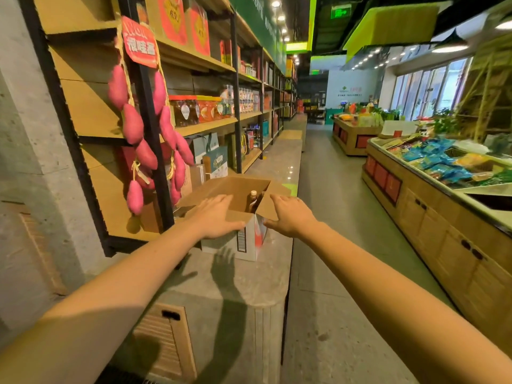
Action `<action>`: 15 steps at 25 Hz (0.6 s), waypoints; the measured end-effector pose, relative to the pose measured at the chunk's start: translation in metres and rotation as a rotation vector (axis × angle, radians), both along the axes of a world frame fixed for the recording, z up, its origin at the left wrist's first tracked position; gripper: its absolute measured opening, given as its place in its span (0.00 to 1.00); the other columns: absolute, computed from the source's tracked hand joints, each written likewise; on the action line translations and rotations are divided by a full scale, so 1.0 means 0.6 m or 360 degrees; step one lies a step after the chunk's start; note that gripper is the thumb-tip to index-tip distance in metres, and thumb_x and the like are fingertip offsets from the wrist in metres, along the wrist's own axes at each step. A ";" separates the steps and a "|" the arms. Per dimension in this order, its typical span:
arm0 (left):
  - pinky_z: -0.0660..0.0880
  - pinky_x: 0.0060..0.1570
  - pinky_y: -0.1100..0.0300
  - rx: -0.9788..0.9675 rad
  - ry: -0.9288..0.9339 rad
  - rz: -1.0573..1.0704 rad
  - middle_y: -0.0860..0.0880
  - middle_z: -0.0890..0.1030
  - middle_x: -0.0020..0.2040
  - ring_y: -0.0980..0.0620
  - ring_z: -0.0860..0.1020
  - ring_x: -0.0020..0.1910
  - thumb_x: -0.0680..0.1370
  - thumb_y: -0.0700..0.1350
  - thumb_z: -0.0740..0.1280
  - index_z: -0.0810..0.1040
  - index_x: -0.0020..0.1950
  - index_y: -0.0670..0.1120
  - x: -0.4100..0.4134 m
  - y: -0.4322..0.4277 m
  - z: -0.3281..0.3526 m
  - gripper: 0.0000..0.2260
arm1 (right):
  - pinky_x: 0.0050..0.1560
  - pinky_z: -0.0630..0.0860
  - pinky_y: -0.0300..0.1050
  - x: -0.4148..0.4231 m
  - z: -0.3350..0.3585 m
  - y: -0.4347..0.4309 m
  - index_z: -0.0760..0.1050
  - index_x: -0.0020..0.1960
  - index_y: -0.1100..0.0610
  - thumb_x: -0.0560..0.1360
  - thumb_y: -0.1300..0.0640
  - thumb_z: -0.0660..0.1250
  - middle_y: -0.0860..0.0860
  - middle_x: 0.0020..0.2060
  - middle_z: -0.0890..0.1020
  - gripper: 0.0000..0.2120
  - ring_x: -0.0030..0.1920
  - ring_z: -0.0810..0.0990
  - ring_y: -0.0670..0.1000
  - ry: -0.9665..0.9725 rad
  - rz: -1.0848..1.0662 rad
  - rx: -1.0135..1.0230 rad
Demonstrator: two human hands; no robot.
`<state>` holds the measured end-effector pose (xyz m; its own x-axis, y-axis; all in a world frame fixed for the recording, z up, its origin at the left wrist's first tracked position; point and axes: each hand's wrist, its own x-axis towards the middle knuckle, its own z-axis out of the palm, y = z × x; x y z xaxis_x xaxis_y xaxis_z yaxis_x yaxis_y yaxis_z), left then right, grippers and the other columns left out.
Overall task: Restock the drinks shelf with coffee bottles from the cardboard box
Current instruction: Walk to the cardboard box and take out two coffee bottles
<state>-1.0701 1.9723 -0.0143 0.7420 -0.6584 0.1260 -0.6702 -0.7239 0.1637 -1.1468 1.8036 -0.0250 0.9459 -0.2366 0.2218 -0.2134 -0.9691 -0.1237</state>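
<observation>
Shelving (205, 126) with jars at frame left; left hand (214, 217) at centre, fingers straight and flat over the near flap of the open cardboard box (249, 246) on a grey ledge (243, 281), gripping nothing; coffee bottle (253, 200) upright inside the box; right hand (291, 217) loosely spread at the right flap, empty.

Three bold white Chinese characters are printed on a red card sign (138, 41) hung above a string of pink sweet potatoes (133, 123); their reading cannot be confirmed. A black barcode label (241, 239) is shown on the white side of an open brown cardboard box (249, 184), its digits too small to read. A lit green exit sign (340, 11) is mounted overhead, its wording blurred. Small illegible text is carried on a distant white wall (350, 87).
</observation>
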 end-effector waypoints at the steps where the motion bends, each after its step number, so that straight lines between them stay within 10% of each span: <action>1: 0.55 0.74 0.49 -0.0028 0.0034 0.0004 0.45 0.56 0.77 0.45 0.57 0.75 0.75 0.60 0.63 0.52 0.77 0.45 0.035 -0.023 -0.005 0.38 | 0.69 0.65 0.54 0.040 -0.005 -0.020 0.60 0.72 0.57 0.76 0.45 0.63 0.57 0.68 0.71 0.30 0.67 0.71 0.58 0.0012 0.0015 0.0015; 15: 0.59 0.73 0.47 -0.0056 0.0337 0.0075 0.47 0.59 0.77 0.46 0.59 0.74 0.75 0.60 0.64 0.53 0.77 0.47 0.514 -0.243 -0.112 0.37 | 0.66 0.69 0.53 0.526 -0.107 -0.213 0.62 0.70 0.58 0.75 0.46 0.65 0.57 0.67 0.70 0.29 0.66 0.70 0.58 0.0161 0.0030 0.0199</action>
